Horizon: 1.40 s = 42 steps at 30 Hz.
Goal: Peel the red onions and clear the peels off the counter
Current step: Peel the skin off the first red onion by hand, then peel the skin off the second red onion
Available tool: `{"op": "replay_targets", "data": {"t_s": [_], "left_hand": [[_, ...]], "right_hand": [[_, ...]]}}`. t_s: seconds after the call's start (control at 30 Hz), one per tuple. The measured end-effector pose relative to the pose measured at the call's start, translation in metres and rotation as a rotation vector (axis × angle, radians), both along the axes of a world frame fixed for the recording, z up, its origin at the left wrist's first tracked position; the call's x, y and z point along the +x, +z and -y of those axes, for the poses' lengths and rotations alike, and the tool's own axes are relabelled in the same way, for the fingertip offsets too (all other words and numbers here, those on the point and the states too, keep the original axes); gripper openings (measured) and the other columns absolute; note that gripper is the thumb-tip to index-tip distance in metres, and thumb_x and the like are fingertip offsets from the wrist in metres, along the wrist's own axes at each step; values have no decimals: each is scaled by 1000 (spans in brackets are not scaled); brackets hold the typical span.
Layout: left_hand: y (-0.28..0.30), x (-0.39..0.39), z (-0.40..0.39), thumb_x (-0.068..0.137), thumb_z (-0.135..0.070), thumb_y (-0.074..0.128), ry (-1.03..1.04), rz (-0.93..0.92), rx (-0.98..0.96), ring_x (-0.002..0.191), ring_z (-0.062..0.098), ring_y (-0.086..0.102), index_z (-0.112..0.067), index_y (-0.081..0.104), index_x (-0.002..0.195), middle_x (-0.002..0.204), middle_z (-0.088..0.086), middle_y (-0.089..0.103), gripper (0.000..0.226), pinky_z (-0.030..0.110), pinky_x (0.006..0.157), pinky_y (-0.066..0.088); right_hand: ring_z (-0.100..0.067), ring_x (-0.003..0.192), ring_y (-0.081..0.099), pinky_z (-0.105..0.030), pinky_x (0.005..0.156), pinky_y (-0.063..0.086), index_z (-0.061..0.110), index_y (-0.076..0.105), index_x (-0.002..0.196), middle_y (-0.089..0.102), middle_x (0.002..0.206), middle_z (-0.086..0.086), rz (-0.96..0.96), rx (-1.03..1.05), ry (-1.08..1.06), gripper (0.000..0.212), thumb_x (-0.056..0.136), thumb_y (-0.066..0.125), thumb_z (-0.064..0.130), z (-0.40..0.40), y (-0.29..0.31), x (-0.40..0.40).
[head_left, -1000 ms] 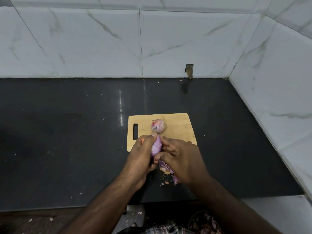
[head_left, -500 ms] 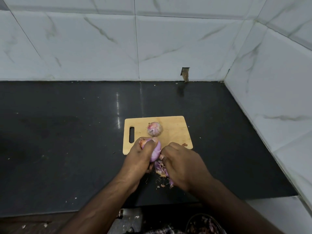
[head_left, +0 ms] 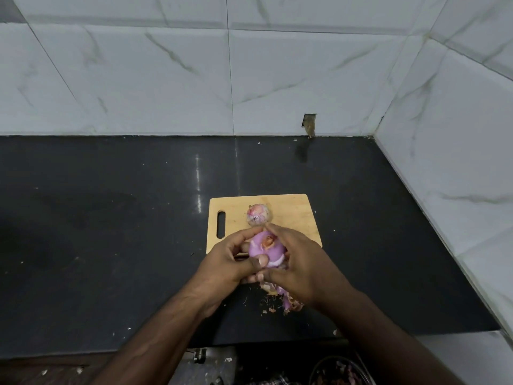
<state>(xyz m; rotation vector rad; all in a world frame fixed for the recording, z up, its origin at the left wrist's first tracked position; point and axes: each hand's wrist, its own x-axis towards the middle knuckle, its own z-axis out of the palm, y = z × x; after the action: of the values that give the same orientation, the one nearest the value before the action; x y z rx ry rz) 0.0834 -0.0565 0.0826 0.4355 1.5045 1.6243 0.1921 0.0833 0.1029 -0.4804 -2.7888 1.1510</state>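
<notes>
Both hands close around one red onion, held just above the near edge of the wooden cutting board. The left hand cups it from the left, fingers curled round its side and the thumb pressed against its lower front. The right hand wraps it from the right, fingers curled over the top and far side. The onion shows smooth, pale purple flesh over most of its face, with a small patch of brownish-orange skin left near its top end.

A second onion sits on the board just behind the hands, apart from the held one, with papery pink and white skin on it.

Below the right hand, a loose heap of purple peels lies on the black counter, just in front of the board, with small flecks scattered around it.

The board has a slot handle at its left end. White marble-patterned tiles line the wall behind and to the right. At the bottom edge, below the counter, the rim of a dark bowl holding peel scraps is partly visible.
</notes>
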Motion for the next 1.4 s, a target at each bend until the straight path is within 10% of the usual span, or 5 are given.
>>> {"op": "replay_targets", "data": {"t_s": [0.2,0.47,0.63,0.9,1.4], "left_hand": [[-6,-8,1,68,-36,77,161,-117,-161,44,16,52,0,72,89,62,15,66,41,24,45,41],[-9,-8,4,94,-19,60,27,334,4,65,17,69,-3,68,96,79,16,71,18,21,56,53],[-12,-6,2,90,-39,63,-41,145,-161,57,14,61,-13,70,81,69,9,68,27,21,51,41],[-18,-15,6,97,-9,62,63,-156,-259,64,14,62,-28,68,115,102,2,71,27,23,47,44],[-24,-17,16,98,-17,61,97,-130,-292,62,14,60,-18,69,108,92,3,76,13,21,48,43]], "right_hand": [[6,102,59,-13,89,50,30,50,137,57,114,29,-108,-75,-85,75,71,83,46,-9,-5,-2],[-4,112,61,-32,88,58,35,51,133,61,123,20,-174,-290,-82,72,70,83,49,-10,-12,-10],[2,95,61,-17,78,51,35,55,125,61,108,22,-162,-176,-237,66,67,88,38,-48,-11,-20],[-16,105,55,-24,86,44,24,57,131,52,117,2,10,123,-231,74,65,88,37,-126,-42,-52],[-11,109,54,-24,86,46,22,48,137,55,131,4,210,98,-26,75,73,83,39,-150,-42,-93]]}}
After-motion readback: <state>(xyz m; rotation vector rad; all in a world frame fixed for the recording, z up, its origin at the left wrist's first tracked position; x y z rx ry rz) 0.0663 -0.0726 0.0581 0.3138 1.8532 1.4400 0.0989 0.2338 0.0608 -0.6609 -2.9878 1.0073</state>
